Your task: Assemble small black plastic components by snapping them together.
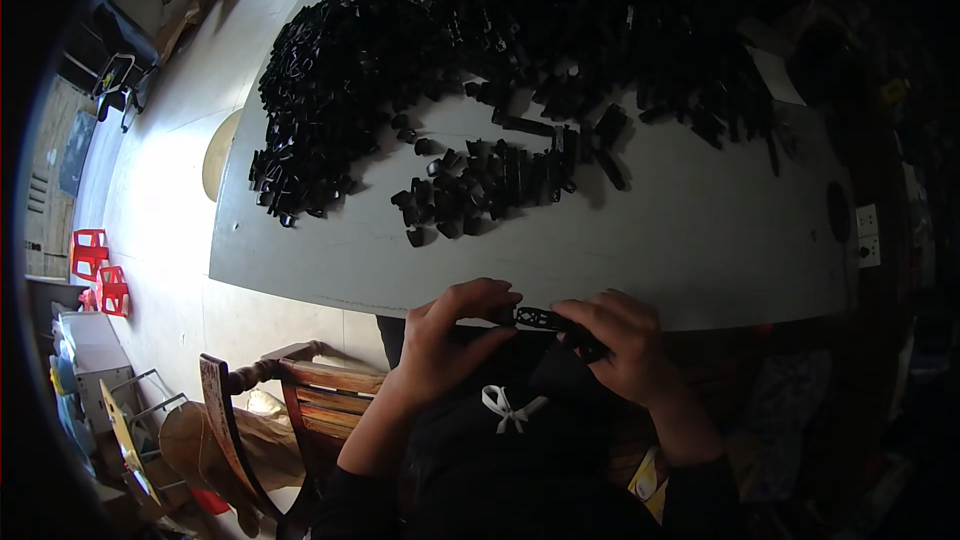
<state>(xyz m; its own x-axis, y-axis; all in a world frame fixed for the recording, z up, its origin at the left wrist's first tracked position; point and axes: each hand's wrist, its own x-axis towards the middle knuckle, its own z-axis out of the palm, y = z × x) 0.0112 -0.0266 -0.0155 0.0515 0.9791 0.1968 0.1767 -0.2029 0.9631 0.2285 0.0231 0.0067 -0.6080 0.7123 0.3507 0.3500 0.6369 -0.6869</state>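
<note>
Close to my body, at the table's near edge, both hands are held facing each other. My right hand (628, 348) is closed around a long black plastic part (538, 318) with small cut-outs, whose free end points toward my left hand. My left hand (450, 336) is closed, thumb and fingers pinching a small dark piece (503, 313) right by that end. Whether the two pieces touch or are joined, I cannot tell. Beyond my hands, small black caps (418, 237) and a row of long black parts (520, 172) lie on the table.
A large heap of black plastic parts (330, 70) covers the far side of the pale table (640, 260). Left of me stands a wooden chair (335, 395). Red stools (113, 290) are on the floor farther left. A wall socket (868, 236) shows at the right.
</note>
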